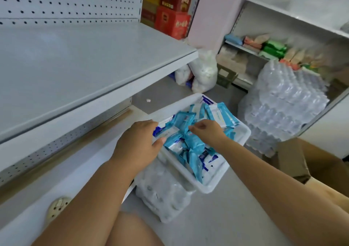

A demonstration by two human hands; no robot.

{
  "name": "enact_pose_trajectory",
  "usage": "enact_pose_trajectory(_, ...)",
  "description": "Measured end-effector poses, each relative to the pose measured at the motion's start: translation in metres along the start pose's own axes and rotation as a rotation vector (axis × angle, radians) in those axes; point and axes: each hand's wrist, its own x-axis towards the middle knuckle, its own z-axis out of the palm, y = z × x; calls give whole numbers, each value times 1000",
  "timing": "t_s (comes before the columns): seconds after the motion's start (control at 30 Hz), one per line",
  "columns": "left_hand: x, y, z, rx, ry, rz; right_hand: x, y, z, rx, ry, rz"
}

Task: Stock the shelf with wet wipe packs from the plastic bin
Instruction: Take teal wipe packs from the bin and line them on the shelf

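Note:
A white plastic bin (242, 138) sits in the middle of the view, holding several light-blue wet wipe packs (221, 113) in a loose heap. My left hand (138, 145) reaches over the bin's left rim, with fingers and thumb curled on a pack (171, 133) at the heap's near-left side. My right hand (208, 132) comes in from the right and pinches a pack (184, 122) near the heap's middle. The grey shelf board (79, 66) at the left is bare, with a pegboard back above it.
The bin rests on a shrink-wrapped pack of water bottles (162, 194) on the floor. More bottle packs (283, 109) are stacked at right, beside a cardboard box (304, 160). White bags (204, 75) and red cartons (175, 9) stand behind. A lower base shelf (79, 162) runs under the grey board.

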Motion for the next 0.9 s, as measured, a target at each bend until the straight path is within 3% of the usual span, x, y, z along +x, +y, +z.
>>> enact_pose_trajectory(0.1,10,-11,16,38,-87,-25,11,5,27,402,-85,243)
enact_pose_trajectory(0.2,16,-25,26,72,-179,-62,18,0,62,600,-166,400)
enact_pose_trajectory(0.33,19,-36,34,96,-264,-111,24,-8,89,571,-64,450)
enact_pose_trajectory(0.77,22,-34,41,77,-215,-145,27,-8,96,493,-16,368)
enact_pose_trajectory(0.9,21,-40,43,69,-219,-147,27,-12,90,625,19,334)
